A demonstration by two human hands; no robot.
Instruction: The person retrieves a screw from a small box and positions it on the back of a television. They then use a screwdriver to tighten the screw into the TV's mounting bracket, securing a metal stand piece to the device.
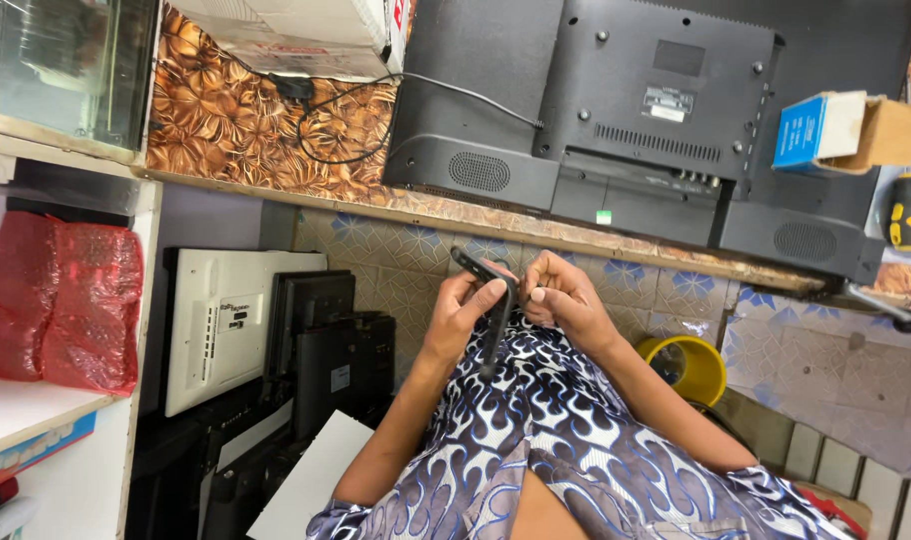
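Observation:
My left hand (466, 305) grips a thin black bent strip (494, 300), a plastic or metal piece, holding it by its upper part just above my lap. My right hand (566, 295) pinches the same strip from the right side, fingers curled on it. Both hands are close together over my patterned blue and white garment (566, 430). Beyond them a flat television (656, 110) lies face down on the bench, its dark back panel showing.
A yellow-handled screwdriver (906, 210) and a blue and white box (821, 130) lie at the right of the bench. Several screens and panels (276, 340) lean at the left. A red bag (66, 300) sits on a shelf. A yellow bucket (691, 365) stands on the tiled floor.

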